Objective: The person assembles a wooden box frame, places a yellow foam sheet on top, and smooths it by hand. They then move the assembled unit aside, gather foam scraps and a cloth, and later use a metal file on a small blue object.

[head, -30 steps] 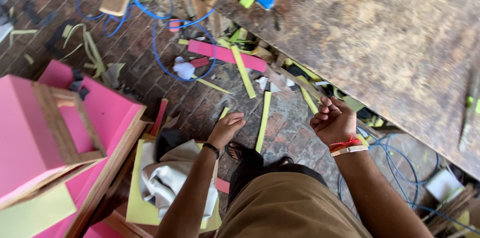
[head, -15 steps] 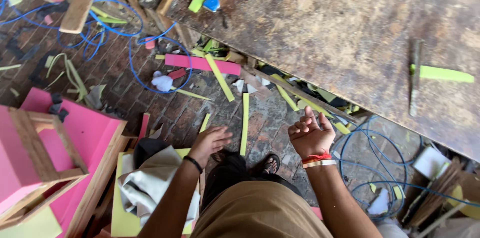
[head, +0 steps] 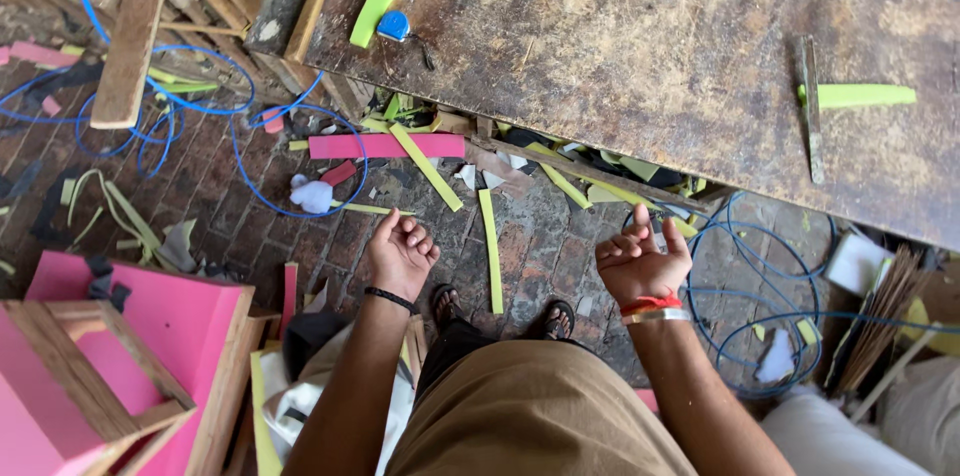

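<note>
My left hand [head: 400, 254] hangs in front of me above the brick floor, fingers loosely curled, holding nothing. My right hand [head: 640, 261] is raised palm-up at the same height, fingers spread and empty, with red and pale bands on its wrist. Both hover over a yellow-green strip [head: 490, 248] lying on the floor between them. Beyond the hands stands a worn wooden worktable [head: 640, 46]. On it lie a yellow-green block [head: 374, 8], a small blue tape measure [head: 394, 26] and a metal blade with a yellow-green handle [head: 812, 111].
A pink board [head: 386, 145] and several yellow-green offcuts litter the floor. Blue cable [head: 255, 151] loops left and right. A pink wooden box frame [head: 120, 356] stands at lower left, a plank [head: 135, 26] at upper left, and pale cloth [head: 300, 406] by my legs.
The view has tilted so more of the worktable shows. My right hand has opened from a loose fist into a spread palm; both hands have shifted slightly right.
</note>
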